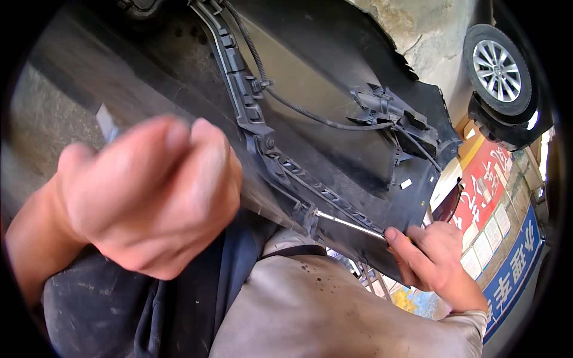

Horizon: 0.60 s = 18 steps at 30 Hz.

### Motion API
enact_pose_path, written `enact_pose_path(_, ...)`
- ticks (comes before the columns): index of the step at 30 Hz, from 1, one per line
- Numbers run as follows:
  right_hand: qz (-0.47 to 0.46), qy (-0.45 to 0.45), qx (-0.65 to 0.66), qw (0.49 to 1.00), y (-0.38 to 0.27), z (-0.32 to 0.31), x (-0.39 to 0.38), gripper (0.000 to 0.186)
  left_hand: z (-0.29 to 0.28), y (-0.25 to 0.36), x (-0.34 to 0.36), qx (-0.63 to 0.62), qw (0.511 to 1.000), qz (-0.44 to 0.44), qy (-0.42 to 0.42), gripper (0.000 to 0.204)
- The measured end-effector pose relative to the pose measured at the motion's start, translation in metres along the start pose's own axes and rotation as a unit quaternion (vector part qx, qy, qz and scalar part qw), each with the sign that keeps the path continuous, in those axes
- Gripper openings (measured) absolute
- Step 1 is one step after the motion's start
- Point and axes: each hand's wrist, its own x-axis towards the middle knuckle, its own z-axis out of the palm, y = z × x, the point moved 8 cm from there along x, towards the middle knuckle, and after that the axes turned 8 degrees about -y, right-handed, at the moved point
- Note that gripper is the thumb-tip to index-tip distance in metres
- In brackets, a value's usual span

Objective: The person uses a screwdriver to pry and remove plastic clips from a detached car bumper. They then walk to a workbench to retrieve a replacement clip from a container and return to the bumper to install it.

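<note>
A large black car bumper (310, 53) lies with its inner side toward me. A ribbed plastic bracket strip (242, 98) runs along it. My right hand (433, 256) is closed around a screwdriver. Its slim metal shaft (349, 224) points left, and the tip meets or nearly meets the bracket at the bumper's lower edge; the handle is mostly hidden by the fingers. My left hand (155, 197) is a fist, raised close to the camera and smeared by motion. A flat grey end (107, 122) shows beyond it, but what it belongs to is hidden.
A black cable (304, 113) crosses the bumper to a dark plastic housing (388, 110). A car wheel (498, 68) shows at the upper right. Red (489, 179) and blue (513, 262) signs line the right. Grey shirt cloth (334, 304) and dark cloth (107, 310) fill the bottom.
</note>
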Motion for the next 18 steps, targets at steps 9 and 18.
enact_pose_path(9, -0.008, -0.032, 0.059, 0.998, 0.015, 0.001, -0.001, 0.046, 0.016, 0.013, 0.021, 0.001, 0.996, 0.075, 0.055, 0.028)
enact_pose_path(18, -0.020, -0.041, 0.062, 0.997, 0.013, -0.003, 0.000, 0.054, 0.028, 0.018, 0.046, -0.075, 0.993, 0.020, -0.091, 0.016)
